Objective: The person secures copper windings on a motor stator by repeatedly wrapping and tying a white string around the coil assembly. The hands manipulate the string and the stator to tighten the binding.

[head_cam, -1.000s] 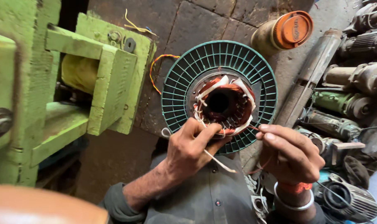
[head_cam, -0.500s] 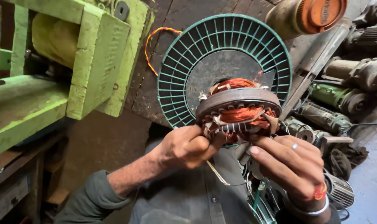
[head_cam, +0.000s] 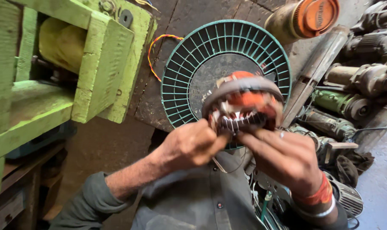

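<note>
Both hands [head_cam: 236,147] have tilted the stator [head_cam: 243,104] further, its rim facing up.

1. A green plastic fan guard [head_cam: 189,64] with radial ribs lies flat on the dark worktop [head_cam: 116,91], directly behind the grips.
2. A light-green metal machine frame [head_cam: 91,64] stands to the left of the grips.
3. An orange-capped cylinder [head_cam: 306,17] lies above and to the right.
4. Old electric motors [head_cam: 359,81] are piled at the far right.
5. Orange and yellow wires [head_cam: 153,53] curl beside the guard's left rim.
</note>
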